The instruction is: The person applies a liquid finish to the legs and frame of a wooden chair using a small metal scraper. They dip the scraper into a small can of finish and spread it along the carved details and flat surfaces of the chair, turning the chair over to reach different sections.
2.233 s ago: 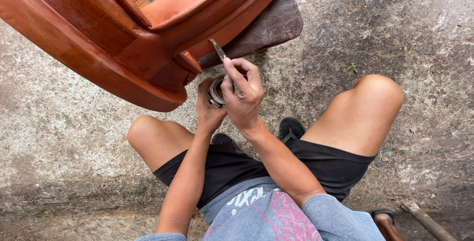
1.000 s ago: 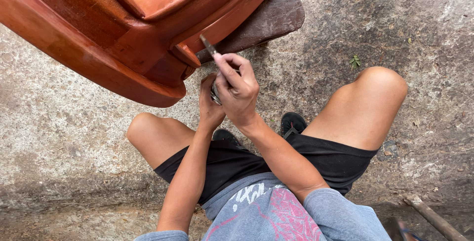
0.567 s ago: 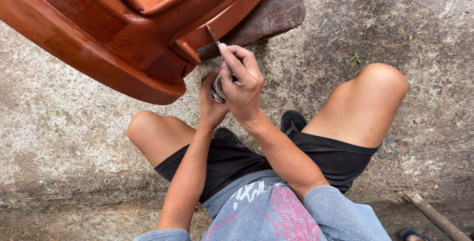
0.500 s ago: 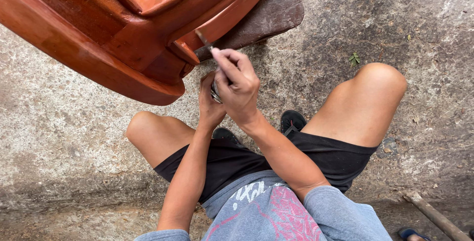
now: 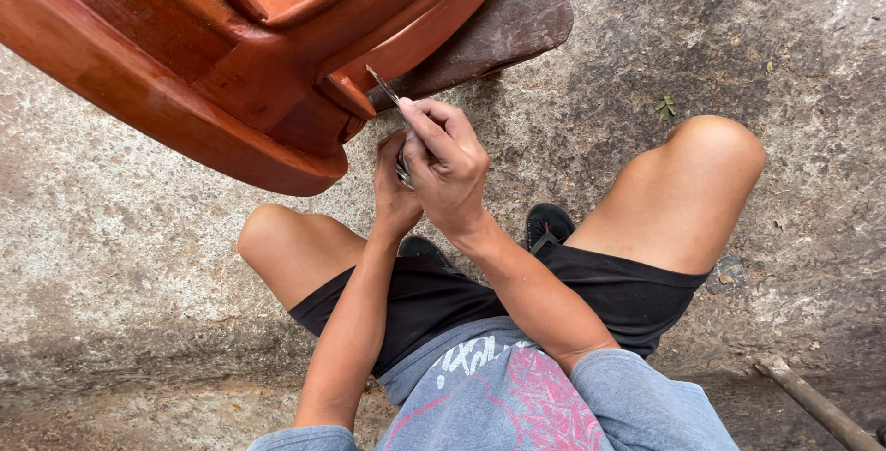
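Just above and left of the fingers [image 5: 434, 123] the reddish-brown wooden chair frame [image 5: 212, 91] blocks the way, and a dark flat slab [image 5: 503, 26] lies just beyond them, under the frame. To their right the concrete floor [image 5: 646, 54] lies open as far as the raised right knee [image 5: 711, 151]. Below them both thighs and the dark sandals [image 5: 544, 225] close the way, while under the frame to the left the floor lies bare.
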